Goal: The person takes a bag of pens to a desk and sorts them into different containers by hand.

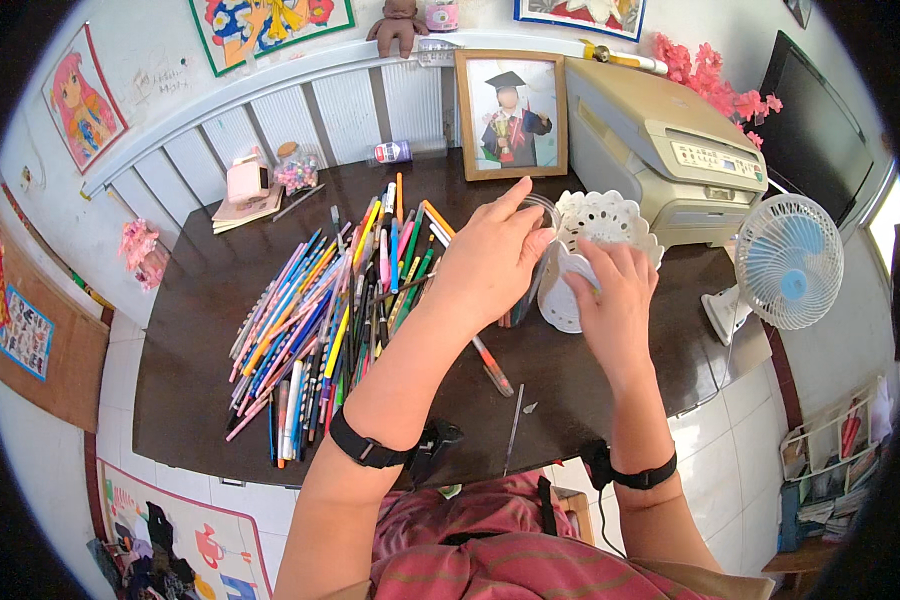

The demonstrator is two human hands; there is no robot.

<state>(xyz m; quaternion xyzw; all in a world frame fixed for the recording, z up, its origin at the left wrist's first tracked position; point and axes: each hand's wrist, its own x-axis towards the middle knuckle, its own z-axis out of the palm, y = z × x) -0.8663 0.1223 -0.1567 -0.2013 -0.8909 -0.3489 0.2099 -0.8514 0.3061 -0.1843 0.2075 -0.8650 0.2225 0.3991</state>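
My left hand (499,247) is at a clear plastic container (541,217), its fingers around the rim and side. Just right of it, a white perforated basket with a scalloped rim (559,300) stands on the dark desk (570,405). My right hand (615,289) is at the basket's near rim, fingers bent; something small and yellowish-green shows by the fingertips, too little to name. A large heap of pens and pencils (300,315) lies to the left, partly behind my left forearm. A pen with an orange-red section (493,367) lies below the container.
A framed photo (514,112) and a printer (667,150) stand at the back. A small white and blue fan (789,262) is at the right. A jar of beads (296,169), notebooks (247,210) and a lying bottle (391,152) sit along the back left. A thin clear stick (514,427) lies near the front edge.
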